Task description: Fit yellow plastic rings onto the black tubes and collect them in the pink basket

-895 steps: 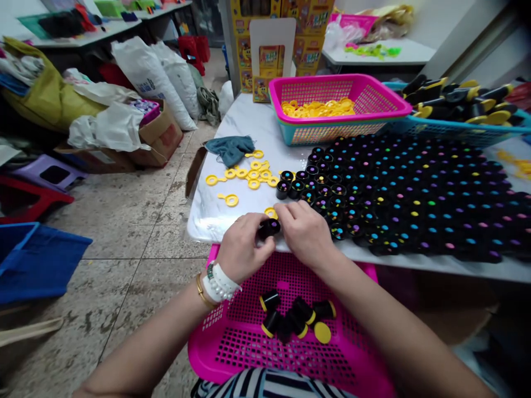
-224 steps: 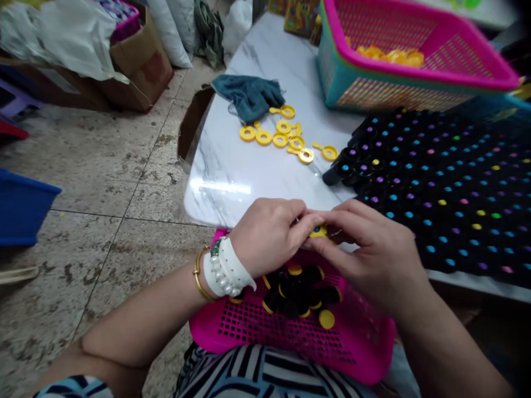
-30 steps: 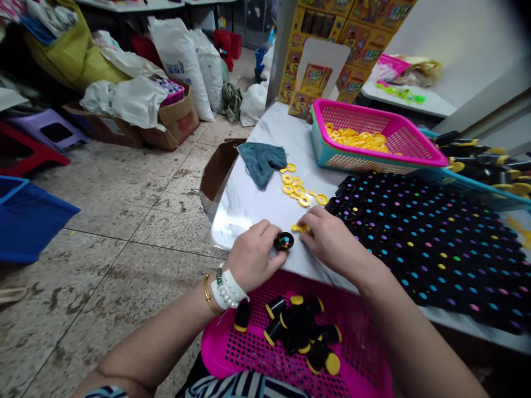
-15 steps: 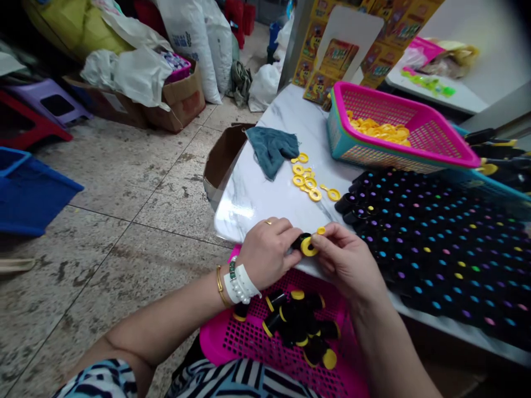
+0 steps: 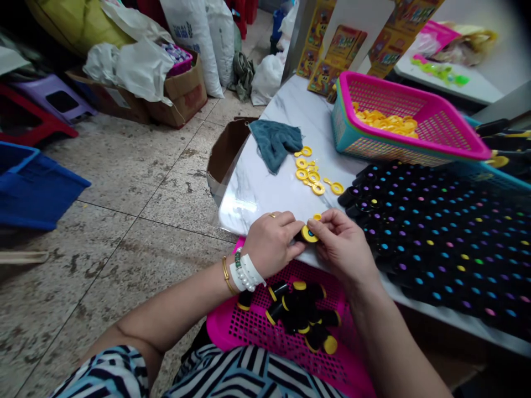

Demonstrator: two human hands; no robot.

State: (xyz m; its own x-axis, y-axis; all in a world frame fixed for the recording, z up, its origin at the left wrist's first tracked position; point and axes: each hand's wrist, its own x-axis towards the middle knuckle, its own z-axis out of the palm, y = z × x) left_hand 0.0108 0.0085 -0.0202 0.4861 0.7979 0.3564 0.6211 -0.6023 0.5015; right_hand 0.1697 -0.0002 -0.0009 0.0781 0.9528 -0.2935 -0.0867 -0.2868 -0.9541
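Note:
My left hand (image 5: 271, 243) grips a small black tube, mostly hidden by its fingers, at the near edge of the white marble table (image 5: 265, 190). My right hand (image 5: 344, 249) presses a yellow ring cap (image 5: 309, 234) onto the tube's open end. Below my hands a pink basket (image 5: 257, 331) on my lap holds several capped black tubes (image 5: 301, 318). Several loose yellow ring caps (image 5: 313, 177) lie further back on the table. A wide block of open black tubes (image 5: 440, 232) with coloured beads inside stands to the right.
A pink basket (image 5: 452, 132) of yellow caps nests in a teal one at the back. A teal cloth (image 5: 276, 141) lies at the table's left. A cardboard box (image 5: 222, 157) sits beside the table. A blue bin (image 5: 33, 185), stools, bags and boxes line the tiled floor.
One second ago my left hand held an open tube on the table while my right picked up a yellow cap. The cap now sits against the tube's mouth between both hands.

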